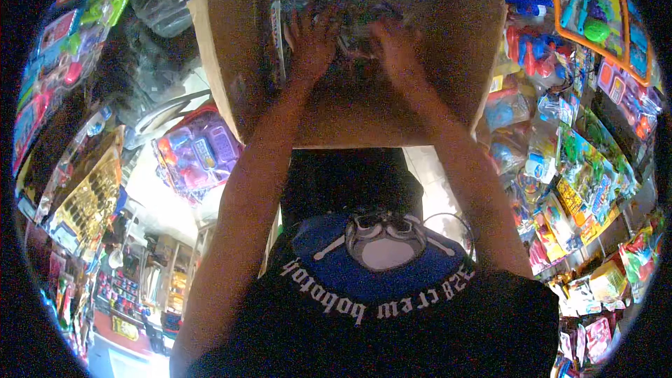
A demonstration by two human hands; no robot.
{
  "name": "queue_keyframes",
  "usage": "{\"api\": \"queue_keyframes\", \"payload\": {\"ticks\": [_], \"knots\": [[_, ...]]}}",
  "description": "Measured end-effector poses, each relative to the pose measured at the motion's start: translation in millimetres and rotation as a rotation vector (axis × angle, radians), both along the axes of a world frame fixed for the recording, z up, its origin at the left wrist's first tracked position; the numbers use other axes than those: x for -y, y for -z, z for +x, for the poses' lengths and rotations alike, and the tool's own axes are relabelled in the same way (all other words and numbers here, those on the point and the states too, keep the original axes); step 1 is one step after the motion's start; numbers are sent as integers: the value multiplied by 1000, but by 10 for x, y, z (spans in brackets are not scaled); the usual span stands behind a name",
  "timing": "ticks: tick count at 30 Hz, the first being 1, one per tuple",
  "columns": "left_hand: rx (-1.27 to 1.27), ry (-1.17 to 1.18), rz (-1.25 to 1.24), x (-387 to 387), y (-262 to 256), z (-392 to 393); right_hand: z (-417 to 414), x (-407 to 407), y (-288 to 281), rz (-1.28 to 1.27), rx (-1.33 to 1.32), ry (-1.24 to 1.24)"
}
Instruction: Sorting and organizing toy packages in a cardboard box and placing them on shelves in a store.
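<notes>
Both hands reach down inside a large open cardboard box [226, 63]. Plastic-wrapped items [357, 37] lie dim and blurred at its bottom. My left hand [315, 37] rests over them with its fingers spread, just right of a flat pack with a white edge [277, 37] standing along the box's left side. To the right, my right hand [391, 42] is bent over the wrapped items; its fingertips are blurred and dark, so whether it grips one does not show.
Bagged toys [530, 52] and carded toy packs [593, 168] crowd the right side. A purple toy set [205, 149] lies left of the box, below dark plastic wrapping [163, 5]. More toy packs [79, 37] hang at the far left.
</notes>
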State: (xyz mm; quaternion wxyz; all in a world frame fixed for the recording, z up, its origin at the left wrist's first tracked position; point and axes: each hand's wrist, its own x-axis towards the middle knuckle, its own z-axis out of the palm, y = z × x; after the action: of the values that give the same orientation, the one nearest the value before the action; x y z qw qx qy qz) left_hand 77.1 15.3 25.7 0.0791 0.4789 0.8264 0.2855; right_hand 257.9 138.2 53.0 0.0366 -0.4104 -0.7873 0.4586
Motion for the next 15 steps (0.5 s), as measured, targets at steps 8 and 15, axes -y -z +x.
{"api": "queue_keyframes", "payload": {"ticks": [8, 15], "knots": [[55, 81, -187, -83, -23, -41, -344, -704, 122, 274, 130, -24], [-50, 52, -275, 165, 178, -114, -169, 288, -631, 520, 235, -511]]}}
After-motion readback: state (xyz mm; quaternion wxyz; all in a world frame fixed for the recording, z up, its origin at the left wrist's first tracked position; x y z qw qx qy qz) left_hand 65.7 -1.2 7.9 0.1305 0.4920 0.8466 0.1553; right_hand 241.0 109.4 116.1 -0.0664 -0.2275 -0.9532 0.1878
